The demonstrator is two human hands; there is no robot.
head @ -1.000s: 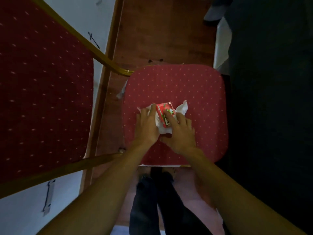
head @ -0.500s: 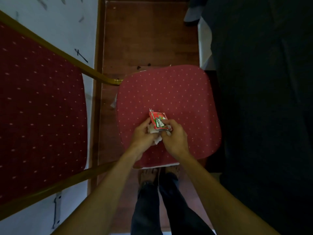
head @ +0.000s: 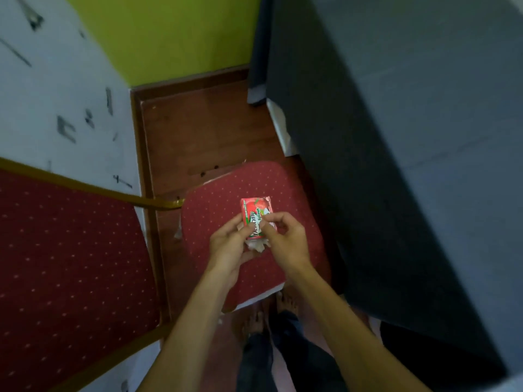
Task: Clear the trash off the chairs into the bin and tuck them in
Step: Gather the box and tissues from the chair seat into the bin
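Note:
A red gum packet with white lettering is held above the red dotted chair seat. My left hand cups it from the left together with a crumpled white tissue bunched underneath. My right hand pinches the packet's right edge with thumb and fingers. Both hands are lifted off the seat cushion. No bin is in view.
The red padded backrest with a gold frame fills the lower left. A dark grey table or cloth rises close on the right. Brown wooden floor, a white wall and a green wall lie beyond. My bare feet stand below the seat.
My hands gathered the packet and tissue off the seat and lifted them. The view tilted up, showing more floor and the green wall.

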